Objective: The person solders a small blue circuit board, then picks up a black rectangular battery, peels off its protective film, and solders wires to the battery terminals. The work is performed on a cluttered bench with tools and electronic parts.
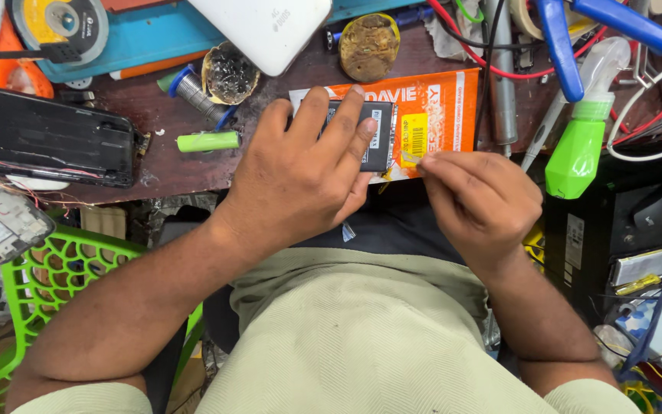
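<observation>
You're over a dark brown workbench [185, 172], scuffed and cluttered. On it, L to R: a black phone body [47, 146] w/ thin red wires at its edge, a green cylindrical cell [208, 141] just beside it, a solder wire spool [189, 88], 2 round tins of brass wool [230, 74] and brownish flux [368, 46]. An orange packet [434, 111] lies at the front edge, w/ a black flat battery [379, 138] resting on it. Far R: a green spray bottle [580, 146] lying among red and white cables [653, 115]. Blue-handled pliers [568, 38] sit at the back.
</observation>
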